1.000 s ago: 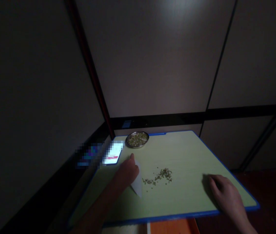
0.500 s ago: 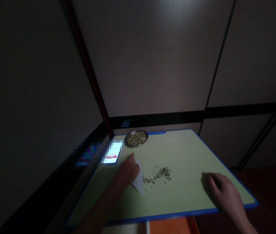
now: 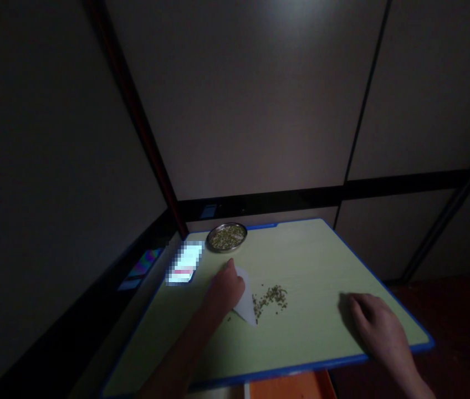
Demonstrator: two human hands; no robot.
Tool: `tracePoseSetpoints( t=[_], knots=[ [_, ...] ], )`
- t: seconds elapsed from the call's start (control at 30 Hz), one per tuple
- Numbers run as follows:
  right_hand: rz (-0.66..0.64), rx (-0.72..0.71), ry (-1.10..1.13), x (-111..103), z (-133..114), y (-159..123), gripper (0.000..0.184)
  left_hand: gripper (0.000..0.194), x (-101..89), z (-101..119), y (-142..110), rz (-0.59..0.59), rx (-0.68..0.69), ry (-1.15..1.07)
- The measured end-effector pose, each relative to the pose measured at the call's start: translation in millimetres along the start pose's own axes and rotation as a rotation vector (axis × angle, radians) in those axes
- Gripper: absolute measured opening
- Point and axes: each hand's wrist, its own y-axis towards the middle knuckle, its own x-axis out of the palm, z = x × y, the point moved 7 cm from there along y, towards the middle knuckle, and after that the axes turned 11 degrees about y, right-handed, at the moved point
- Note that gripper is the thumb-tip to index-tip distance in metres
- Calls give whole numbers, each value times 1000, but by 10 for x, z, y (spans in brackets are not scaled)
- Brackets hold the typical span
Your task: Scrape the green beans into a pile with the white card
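My left hand [image 3: 227,288] is closed on a piece of white paper [image 3: 246,299], its lower edge down at the tabletop. Against the paper's right edge lies a scattered heap of small greenish-brown seeds or beans [image 3: 274,298]; a few loose ones lie apart from it. My right hand [image 3: 378,324] rests at the right of the table, fingers curled in a loose fist with nothing seen in it. Farther back stands a round metal dish [image 3: 209,244] with many similar pieces spread inside.
A pale green table [image 3: 310,249] with a blue rim carries all this. A lit phone [image 3: 185,263], partly blurred out, lies at its left edge. Below the front edge shows an orange surface [image 3: 285,386]. Panelled walls close in behind and on the left.
My left hand has pushed the paper to the right, bunching the left part of the scattered seeds closer to the heap. My right hand stays resting. The view has shifted slightly.
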Motion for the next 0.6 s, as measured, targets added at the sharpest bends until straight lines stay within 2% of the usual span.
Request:
tracePoseSetpoints(
  t=[0.17, 0.4, 0.5, 0.6],
  knots=[
    [-9, 3, 10, 5, -5, 4, 33, 49, -14, 165, 58, 68, 23, -50],
    [-9, 2, 14, 1, -20, 8, 33, 46, 1, 433, 110, 70, 79, -89],
    [-10, 1, 20, 1, -29, 6, 32, 48, -59, 514, 114, 83, 106, -91],
    [-12, 4, 25, -4, -43, 3, 32, 51, -201, 474, 128, 95, 101, -87]
  ],
)
